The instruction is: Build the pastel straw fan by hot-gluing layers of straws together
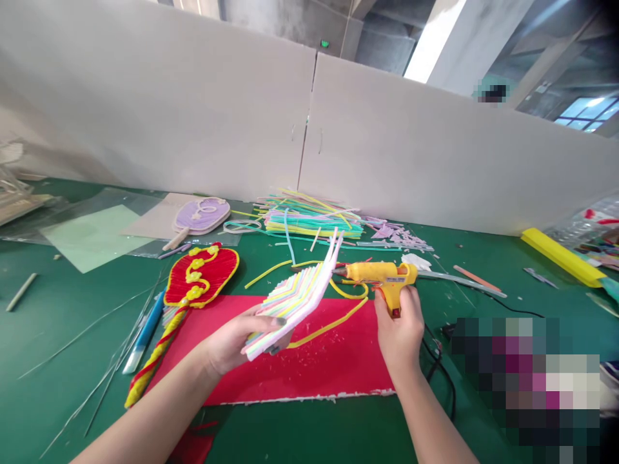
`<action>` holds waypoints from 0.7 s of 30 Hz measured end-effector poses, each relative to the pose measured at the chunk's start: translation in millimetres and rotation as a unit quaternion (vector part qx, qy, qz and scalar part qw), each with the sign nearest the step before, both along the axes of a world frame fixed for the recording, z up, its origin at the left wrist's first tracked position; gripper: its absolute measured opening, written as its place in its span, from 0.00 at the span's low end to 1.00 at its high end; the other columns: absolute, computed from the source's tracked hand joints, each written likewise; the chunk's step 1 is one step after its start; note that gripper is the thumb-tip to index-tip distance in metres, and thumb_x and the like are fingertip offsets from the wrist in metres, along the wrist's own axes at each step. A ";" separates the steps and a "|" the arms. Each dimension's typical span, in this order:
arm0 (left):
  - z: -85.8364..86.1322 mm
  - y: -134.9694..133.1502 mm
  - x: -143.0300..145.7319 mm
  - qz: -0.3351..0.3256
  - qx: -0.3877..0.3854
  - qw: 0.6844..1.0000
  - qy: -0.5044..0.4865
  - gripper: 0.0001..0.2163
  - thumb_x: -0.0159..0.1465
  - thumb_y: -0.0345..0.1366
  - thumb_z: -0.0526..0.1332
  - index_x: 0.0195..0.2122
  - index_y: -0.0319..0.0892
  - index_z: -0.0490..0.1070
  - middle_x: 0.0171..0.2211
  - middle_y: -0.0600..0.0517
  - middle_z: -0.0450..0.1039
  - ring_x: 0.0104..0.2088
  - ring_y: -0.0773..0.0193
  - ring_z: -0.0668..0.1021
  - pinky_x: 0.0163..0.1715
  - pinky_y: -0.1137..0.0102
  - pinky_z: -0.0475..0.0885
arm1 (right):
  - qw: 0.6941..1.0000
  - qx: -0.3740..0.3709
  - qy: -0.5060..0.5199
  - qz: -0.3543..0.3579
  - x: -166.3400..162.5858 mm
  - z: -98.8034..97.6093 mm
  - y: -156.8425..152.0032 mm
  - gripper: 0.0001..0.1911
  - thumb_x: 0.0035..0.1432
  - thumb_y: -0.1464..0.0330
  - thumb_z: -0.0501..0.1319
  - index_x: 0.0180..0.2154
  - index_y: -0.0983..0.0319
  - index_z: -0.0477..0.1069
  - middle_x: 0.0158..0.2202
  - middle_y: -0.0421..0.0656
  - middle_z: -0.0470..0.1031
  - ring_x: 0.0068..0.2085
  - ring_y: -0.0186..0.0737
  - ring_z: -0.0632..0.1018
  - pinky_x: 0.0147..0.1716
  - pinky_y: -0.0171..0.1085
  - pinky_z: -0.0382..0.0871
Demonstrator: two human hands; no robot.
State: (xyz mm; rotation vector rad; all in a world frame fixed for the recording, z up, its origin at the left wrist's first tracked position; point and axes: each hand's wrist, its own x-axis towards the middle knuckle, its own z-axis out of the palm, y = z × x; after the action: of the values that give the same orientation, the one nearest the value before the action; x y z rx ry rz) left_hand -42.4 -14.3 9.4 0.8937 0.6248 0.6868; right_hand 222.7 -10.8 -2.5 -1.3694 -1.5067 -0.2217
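Note:
My left hand (242,338) grips a flat panel of pastel pipe cleaners (294,296), laid side by side in pink, yellow, white and blue stripes. It is held tilted above a red sheet (309,380). In my right hand (401,328) is a yellow hot glue gun (382,274), held by its handle. The gun's nozzle points left, at or very near the panel's right edge; whether they touch I cannot tell. A yellow pipe cleaner (333,328) curves across the red sheet beneath both hands.
Left lies a red fan (203,277) with yellow flowers; behind it, a purple fan (200,216). A pile of pipe cleaners (309,222) sits by the white partition (217,109). Thin wires (111,367) spread at left. A black cord (440,367) runs at right near a yellow strip (561,258).

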 end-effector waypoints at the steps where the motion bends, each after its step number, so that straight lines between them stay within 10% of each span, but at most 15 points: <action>1: 0.2 0.1 -0.3 0.000 0.000 1.000 0.003 0.15 0.47 0.45 0.67 0.18 0.36 0.71 0.17 0.52 0.67 0.19 0.69 0.65 0.23 0.72 0.58 | 1.000 -0.002 0.002 0.001 0.1 -0.4 0.5 0.06 0.62 0.66 0.56 0.39 0.61 0.67 0.34 0.45 0.68 0.34 0.39 0.73 0.27 0.35 0.66; 21: -11.1 8.0 -8.3 0.015 -0.015 1.000 0.001 0.15 0.43 0.44 0.69 0.17 0.36 0.69 0.14 0.53 0.65 0.17 0.70 0.64 0.21 0.72 0.58 | 0.976 -0.176 0.001 -0.126 42.1 -49.0 30.5 0.14 0.53 0.56 0.60 0.32 0.62 0.69 0.28 0.41 0.64 0.30 0.41 0.69 0.27 0.37 0.64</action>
State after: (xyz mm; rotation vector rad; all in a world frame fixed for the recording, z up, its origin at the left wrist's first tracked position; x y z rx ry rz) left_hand -50.7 -6.3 -1.6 0.8581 0.6494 0.7013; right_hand 264.8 19.7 -51.5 -1.8467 -1.4130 -0.1128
